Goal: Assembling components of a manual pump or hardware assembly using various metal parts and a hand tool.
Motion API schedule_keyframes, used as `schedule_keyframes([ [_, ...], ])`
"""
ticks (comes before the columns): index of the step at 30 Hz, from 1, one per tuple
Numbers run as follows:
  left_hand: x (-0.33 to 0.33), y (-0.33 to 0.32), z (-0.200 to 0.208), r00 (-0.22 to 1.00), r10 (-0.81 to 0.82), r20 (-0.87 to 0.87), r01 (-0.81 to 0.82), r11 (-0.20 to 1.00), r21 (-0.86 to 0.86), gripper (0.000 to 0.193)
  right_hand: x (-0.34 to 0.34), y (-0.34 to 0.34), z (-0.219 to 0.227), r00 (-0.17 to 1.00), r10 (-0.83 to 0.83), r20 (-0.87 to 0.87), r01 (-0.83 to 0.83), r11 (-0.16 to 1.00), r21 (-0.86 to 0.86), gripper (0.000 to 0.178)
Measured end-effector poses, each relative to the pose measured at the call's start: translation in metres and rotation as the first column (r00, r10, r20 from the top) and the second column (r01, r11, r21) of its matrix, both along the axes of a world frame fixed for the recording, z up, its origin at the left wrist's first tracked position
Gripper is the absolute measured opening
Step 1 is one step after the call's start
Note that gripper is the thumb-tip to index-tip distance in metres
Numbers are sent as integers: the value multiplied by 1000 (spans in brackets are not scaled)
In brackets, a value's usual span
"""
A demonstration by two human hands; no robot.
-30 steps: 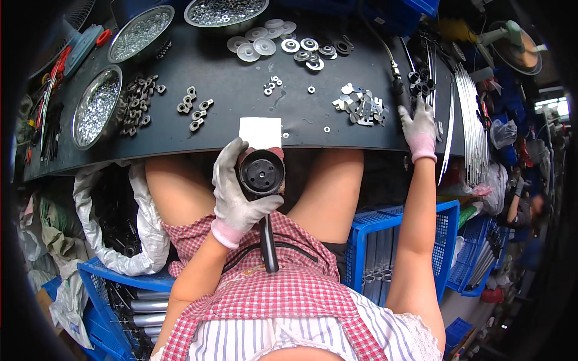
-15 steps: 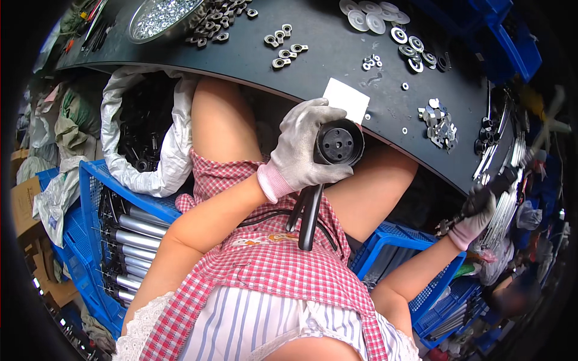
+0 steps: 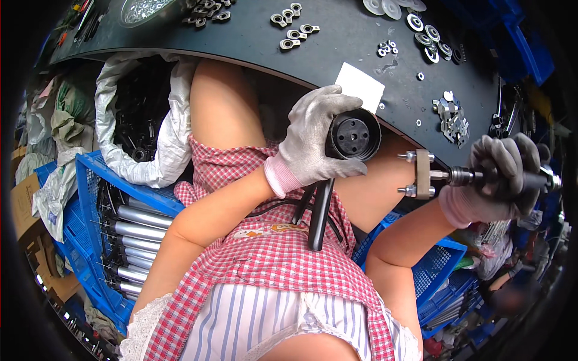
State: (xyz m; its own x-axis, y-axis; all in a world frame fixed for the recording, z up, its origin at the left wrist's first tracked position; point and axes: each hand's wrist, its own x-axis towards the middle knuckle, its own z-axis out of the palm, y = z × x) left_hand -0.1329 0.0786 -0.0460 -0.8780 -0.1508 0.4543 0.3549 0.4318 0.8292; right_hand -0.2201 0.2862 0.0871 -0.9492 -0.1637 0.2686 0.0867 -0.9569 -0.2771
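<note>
My left hand, in a grey-white work glove, is closed round a black round housing. Its cup-like end faces up and shows a centre hole ringed by smaller ones. Black tubular legs reach down from it over my checked apron. Off to the right, my gloved right hand grips a dark, cylindrical driver-like tool. At the tool's tip sits a metal crossbar head with two bolts pointing toward the housing. A gap separates the bolts from the housing.
On the dark table lie a white square, metal eyelet parts, round discs and stamped metal pieces. A white sack holds black parts. Blue crates with silver tubes flank me.
My right hand has brought the tool up and inward from the far right, its bolted head now beside the housing. The left hand and housing have shifted slightly right in view.
</note>
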Motion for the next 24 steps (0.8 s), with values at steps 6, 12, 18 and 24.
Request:
schedule_keyframes([
  [6,1,1,6,1000,-4,-10,4,1000,-22,83,-19,-41,-43,944,174,-282,-146,982,119,56],
  [12,1,-1,3,1000,5,-5,-5,1000,-15,79,-30,-39,-55,870,224,-440,-129,963,235,59],
  [18,2,1,5,1000,-12,20,12,1000,27,76,-28,-48,-32,723,337,-603,-54,898,437,65],
  [24,2,-1,5,996,-79,43,75,993,88,83,-1,-70,-15,824,234,-516,139,800,584,74],
])
